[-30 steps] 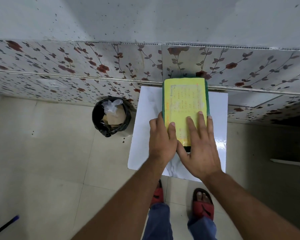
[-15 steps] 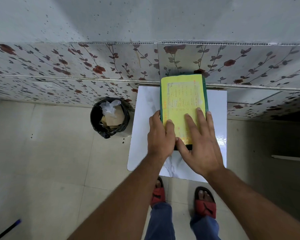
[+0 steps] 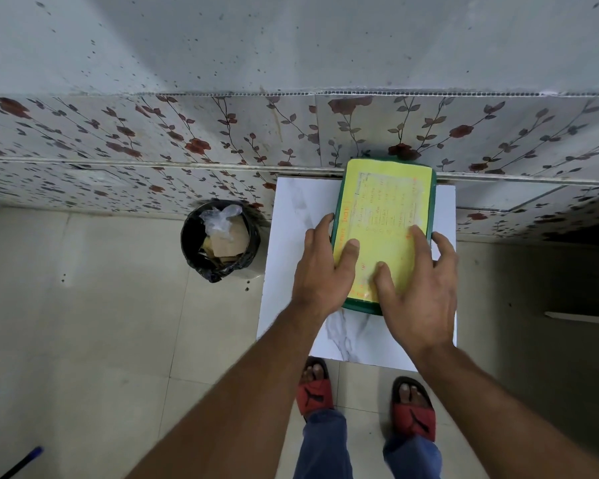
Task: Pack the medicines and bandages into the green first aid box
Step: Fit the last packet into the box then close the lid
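Observation:
The green first aid box [image 3: 384, 216] lies closed on a small white marble-patterned table [image 3: 291, 257], its lid covered by a yellow printed label. My left hand [image 3: 322, 267] grips the box's near left edge, thumb on the lid and fingers down the side. My right hand [image 3: 419, 288] holds the near right corner, thumb and forefinger on the label, other fingers wrapped over the right side. No medicines or bandages show outside the box.
A black bin [image 3: 218, 240] lined with a bag and holding paper and plastic stands on the tiled floor left of the table. A flowered wall runs behind the table. My feet in red sandals [image 3: 414, 409] stand under its near edge. A blue pen [image 3: 21, 463] lies at bottom left.
Both hands have shifted from lying flat on the lid's near end to spreading apart and gripping the box's left and right sides. The box stays in place.

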